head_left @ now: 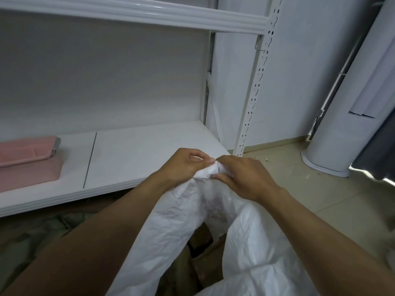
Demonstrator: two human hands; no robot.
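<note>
1. White crumpled cloth (252, 248) is pinched at its bunched top by the left hand (181, 165) and the right hand (245, 178) together.
2. It hangs just before the front edge of the shelf (139, 150), near its right corner.
3. Pink folded pieces (27, 161) lie on the shelf's left end.

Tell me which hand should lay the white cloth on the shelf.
Left, probably: the left hand grips the white cloth at the front edge of the shelf, while the right hand, also gripping it, sits past its end.
</note>
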